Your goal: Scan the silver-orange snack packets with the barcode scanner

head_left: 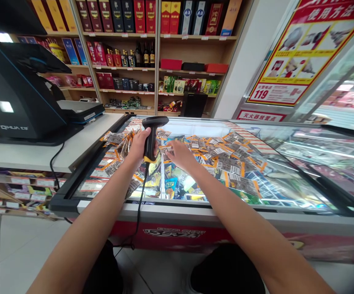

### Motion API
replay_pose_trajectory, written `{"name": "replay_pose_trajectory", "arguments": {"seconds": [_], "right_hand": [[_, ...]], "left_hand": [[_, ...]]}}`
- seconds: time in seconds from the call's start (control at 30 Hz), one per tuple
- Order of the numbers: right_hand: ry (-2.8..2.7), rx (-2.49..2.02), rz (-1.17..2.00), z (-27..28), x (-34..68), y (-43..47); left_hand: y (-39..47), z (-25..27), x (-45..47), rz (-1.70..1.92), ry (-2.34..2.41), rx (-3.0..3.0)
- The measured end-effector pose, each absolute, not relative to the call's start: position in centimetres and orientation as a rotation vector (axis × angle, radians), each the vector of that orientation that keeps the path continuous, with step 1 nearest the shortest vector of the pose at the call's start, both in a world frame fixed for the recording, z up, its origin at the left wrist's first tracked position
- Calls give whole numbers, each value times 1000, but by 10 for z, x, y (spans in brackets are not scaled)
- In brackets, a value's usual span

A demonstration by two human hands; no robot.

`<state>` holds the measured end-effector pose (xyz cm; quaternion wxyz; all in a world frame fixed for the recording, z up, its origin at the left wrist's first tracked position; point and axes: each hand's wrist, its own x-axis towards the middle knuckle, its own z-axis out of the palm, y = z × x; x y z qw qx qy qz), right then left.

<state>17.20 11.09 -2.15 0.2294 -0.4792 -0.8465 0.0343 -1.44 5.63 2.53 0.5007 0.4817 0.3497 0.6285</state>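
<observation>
My left hand (139,145) is wrapped around the handle of a black barcode scanner (151,139) with a yellow base. The scanner is upright over the freezer's glass top, and its cord hangs down the front. Just to its right, my right hand (179,155) has its fingers curled at a small clear packet (165,149), partly hidden by the fingers. Many similar packets with orange edges (225,151) lie spread on the glass to the right. On the left, more packets (123,143) are heaped beside and behind my left hand.
A chest freezer (177,207) holds colourful bags under its glass. To the left, a counter (57,151) carries a black weighing scale with a screen (20,94). Shelves of boxes and bottles (118,57) stand behind. A red and yellow poster (305,49) hangs at right.
</observation>
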Motion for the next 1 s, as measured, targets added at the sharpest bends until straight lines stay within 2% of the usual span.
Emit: {"name": "replay_pose_trajectory", "arguments": {"seconds": [0.07, 0.17, 0.37, 0.6, 0.8, 1.0], "right_hand": [[-2232, -1486, 121, -23, 173, 111], [-2132, -1578, 336, -25, 173, 115], [-1903, -1357, 801, -19, 173, 120], [-1058, -1131, 1367, -3, 189, 125], [-853, -1034, 1340, 5, 212, 132], [-791, -1036, 1329, 14, 218, 129]], "left_hand": [[56, 25, -15, 1519, 851, 1165], [58, 24, -15, 1513, 851, 1170], [61, 21, -16, 1497, 880, 1202], [57, 18, -18, 1307, 880, 1349], [48, 16, -17, 984, 811, 1539], [45, 15, -16, 909, 812, 1542]]}}
